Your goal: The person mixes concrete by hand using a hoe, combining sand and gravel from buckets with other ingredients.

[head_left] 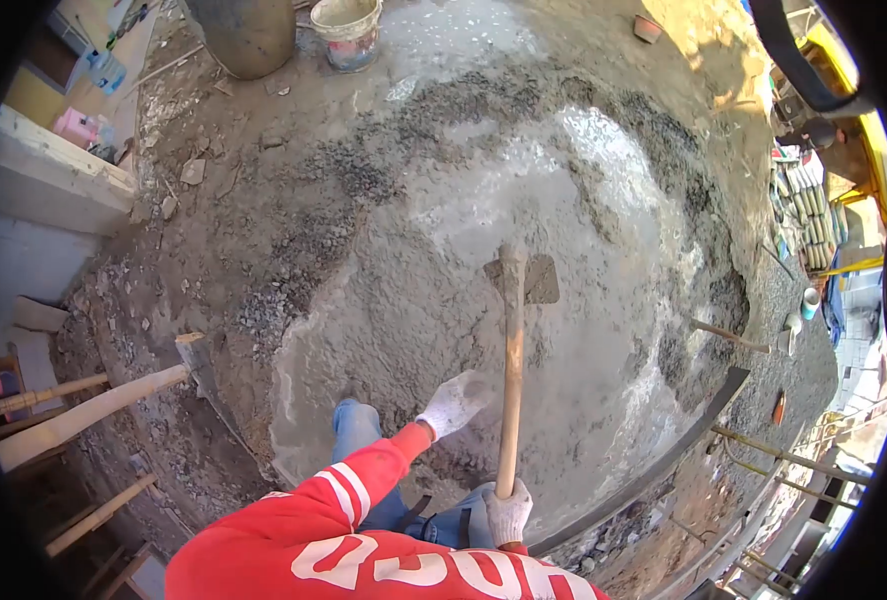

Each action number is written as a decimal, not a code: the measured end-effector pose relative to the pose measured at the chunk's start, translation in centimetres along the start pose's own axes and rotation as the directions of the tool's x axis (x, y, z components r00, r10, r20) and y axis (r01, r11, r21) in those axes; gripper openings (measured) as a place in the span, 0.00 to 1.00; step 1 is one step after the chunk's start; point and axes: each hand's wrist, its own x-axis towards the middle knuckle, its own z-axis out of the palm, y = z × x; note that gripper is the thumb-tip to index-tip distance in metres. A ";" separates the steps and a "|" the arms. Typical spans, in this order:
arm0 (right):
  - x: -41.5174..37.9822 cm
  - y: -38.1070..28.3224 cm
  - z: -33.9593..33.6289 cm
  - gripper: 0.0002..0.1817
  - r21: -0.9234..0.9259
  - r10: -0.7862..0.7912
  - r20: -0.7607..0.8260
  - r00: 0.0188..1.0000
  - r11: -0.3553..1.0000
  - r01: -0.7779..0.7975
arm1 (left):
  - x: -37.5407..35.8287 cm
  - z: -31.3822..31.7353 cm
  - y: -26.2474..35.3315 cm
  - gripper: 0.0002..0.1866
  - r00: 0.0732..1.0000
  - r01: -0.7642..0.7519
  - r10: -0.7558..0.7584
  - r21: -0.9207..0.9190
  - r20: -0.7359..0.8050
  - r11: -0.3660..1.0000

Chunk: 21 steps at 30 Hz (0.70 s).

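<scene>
In the head view, my right hand [509,515], in a white knit glove, is wrapped round the lower end of a hoe's wooden handle [512,400]. The hoe's blade [542,280] rests on wet grey mortar [424,300], its metal smeared with the mix. To the left of the handle, my gloved left hand [456,403] hovers above the mortar, apart from the wood. Its fingers are stretched out and slightly blurred, with nothing in them. Darker gravelly mix [334,170] rings the wet patch. My jeans-clad leg [356,428] shows below my left arm.
A dirty bucket [349,35] and a large dark barrel [244,35] stand at the far edge. Wooden poles [94,415] jut in from the left. A curved dark strip [664,465] borders the mortar at right, near another wooden handle [731,336]. Stacked bags [809,210] lie farther right.
</scene>
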 end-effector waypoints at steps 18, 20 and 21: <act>11.1 -26.5 -1.3 0.08 0.412 0.437 0.508 0.742 0.633 -0.655 | -25.4 -57.3 -0.9 0.10 0.137 0.417 -0.604 -0.507 -0.785 0.754; 14.1 -27.4 -1.1 0.08 0.450 0.422 0.496 0.759 0.623 -0.640 | -17.2 -53.0 6.8 0.11 0.303 0.251 -0.449 -0.384 -0.841 0.889; 15.5 -28.1 -1.2 0.08 0.463 0.442 0.493 0.749 0.596 -0.656 | -12.7 -55.0 4.2 0.13 0.361 0.306 -0.427 -0.327 -0.829 0.894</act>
